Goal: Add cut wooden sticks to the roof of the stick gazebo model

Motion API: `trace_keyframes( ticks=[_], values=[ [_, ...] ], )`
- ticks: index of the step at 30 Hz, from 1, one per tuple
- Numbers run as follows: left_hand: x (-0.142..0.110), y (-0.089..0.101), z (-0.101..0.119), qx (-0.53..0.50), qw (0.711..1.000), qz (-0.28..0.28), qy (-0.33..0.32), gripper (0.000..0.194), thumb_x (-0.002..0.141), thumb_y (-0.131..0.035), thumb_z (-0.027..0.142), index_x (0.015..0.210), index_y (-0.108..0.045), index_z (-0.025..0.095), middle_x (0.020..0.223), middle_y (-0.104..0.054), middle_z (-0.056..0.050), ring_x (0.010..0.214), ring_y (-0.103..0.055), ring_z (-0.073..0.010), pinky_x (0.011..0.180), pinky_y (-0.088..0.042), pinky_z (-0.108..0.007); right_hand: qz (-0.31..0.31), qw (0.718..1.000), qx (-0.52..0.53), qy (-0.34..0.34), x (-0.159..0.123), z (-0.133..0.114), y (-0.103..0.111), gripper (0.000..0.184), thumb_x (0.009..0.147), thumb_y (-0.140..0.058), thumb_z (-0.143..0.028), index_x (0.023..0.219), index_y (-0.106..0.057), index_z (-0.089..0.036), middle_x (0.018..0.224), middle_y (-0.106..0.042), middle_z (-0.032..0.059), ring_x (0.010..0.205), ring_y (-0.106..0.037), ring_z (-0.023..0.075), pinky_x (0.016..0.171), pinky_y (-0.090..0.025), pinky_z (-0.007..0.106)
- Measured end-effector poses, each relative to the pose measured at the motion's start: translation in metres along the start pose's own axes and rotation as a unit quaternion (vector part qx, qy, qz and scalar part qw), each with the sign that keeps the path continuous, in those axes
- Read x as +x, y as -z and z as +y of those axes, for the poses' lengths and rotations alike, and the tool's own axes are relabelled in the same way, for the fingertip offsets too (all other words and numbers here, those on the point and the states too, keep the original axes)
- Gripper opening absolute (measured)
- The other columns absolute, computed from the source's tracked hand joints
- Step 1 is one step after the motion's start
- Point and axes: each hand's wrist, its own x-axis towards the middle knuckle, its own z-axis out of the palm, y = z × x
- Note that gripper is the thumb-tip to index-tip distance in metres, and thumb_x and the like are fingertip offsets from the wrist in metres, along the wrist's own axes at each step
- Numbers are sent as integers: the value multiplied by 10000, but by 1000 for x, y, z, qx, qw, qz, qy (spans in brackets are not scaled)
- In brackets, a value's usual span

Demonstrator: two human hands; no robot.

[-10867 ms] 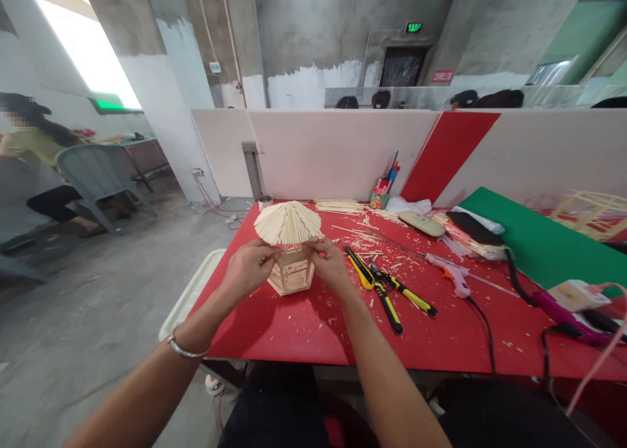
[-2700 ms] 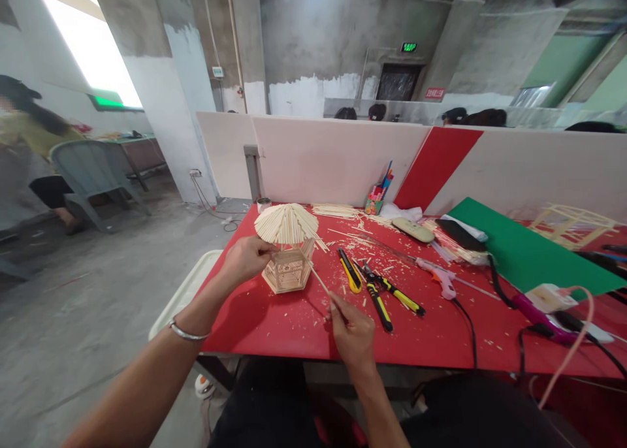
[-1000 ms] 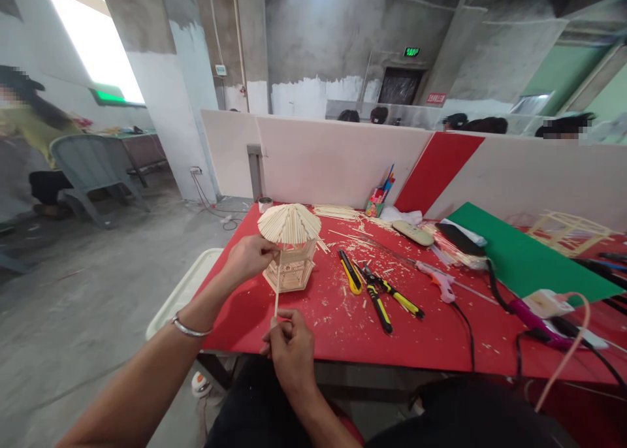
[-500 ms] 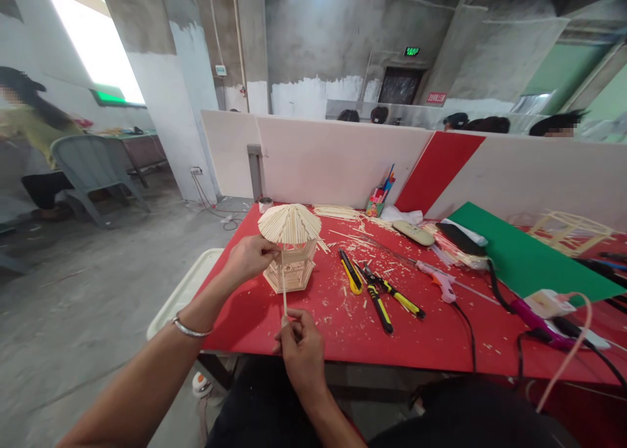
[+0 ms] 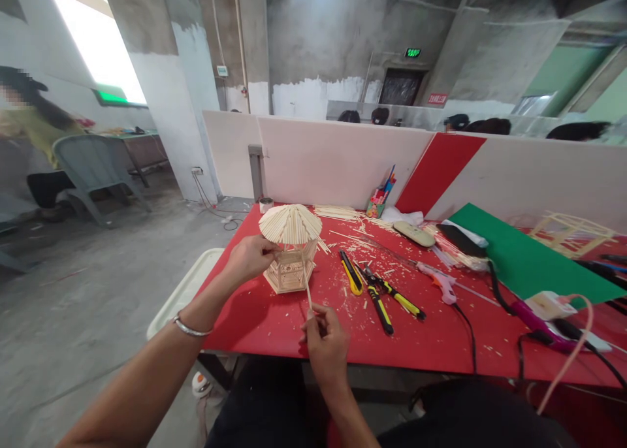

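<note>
A small pavilion model made of thin wooden sticks, with a domed stick roof and a many-sided railed base, stands upright at the table's left. My left hand is beside it, thumb and fingertips pinched just below the roof's front edge; what lies between them is too small to make out. In my right hand, near the table's front edge, a thin wooden stick is pinched by its lower end. The stick points up and away, its far tip in front of the model, apart from my left fingertips.
On the red table lie a yellow utility knife, yellow-black pliers and a pink glue gun with its cord. Loose wooden sticks, scraps, a pen holder and a green board are further back. A white partition stands behind.
My right hand has moved right with the stick, whose tip has swung away from my left fingertips. My left hand and the pavilion model stay in place.
</note>
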Motion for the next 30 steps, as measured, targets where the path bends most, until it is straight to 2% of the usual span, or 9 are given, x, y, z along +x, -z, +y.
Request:
trace_keyframes(
  ticks=[6, 11, 18, 30],
  values=[
    [0, -1, -1, 0, 1000, -2, -3, 306, 698, -532, 168, 871, -777, 230, 873, -759, -16, 805, -661, -202, 597, -459, -234, 20, 1000, -19, 13, 6, 4, 8, 317, 854, -497, -417, 998, -597, -153, 596, -591, -15, 449, -567, 123, 423, -464, 205],
    [0, 1, 2, 4, 1000, -4, 2, 306, 698, -532, 175, 874, -777, 226, 823, -759, -19, 782, -662, -209, 554, -443, -235, 16, 999, -22, 30, 6, 7, 8, 301, 863, -498, -398, 1000, -609, -153, 591, -595, -16, 450, -564, 117, 434, -457, 198],
    [-1, 2, 3, -1, 1000, -2, -2, 293, 701, -540, 178, 867, -774, 236, 869, -761, -21, 826, -663, -211, 627, -475, -249, 11, 1000, -16, 17, 5, 4, 11, 303, 873, -494, -402, 1009, -605, -155, 603, -588, -13, 462, -556, 118, 435, -460, 201],
    [-1, 1, 1, -4, 1000, -3, -1, 297, 705, -542, 164, 875, -773, 241, 855, -760, -17, 831, -666, -210, 629, -479, -243, 12, 999, -38, 31, 7, 4, 11, 329, 878, -482, -429, 995, -620, -155, 579, -567, -19, 471, -546, 120, 435, -449, 204]
  ],
)
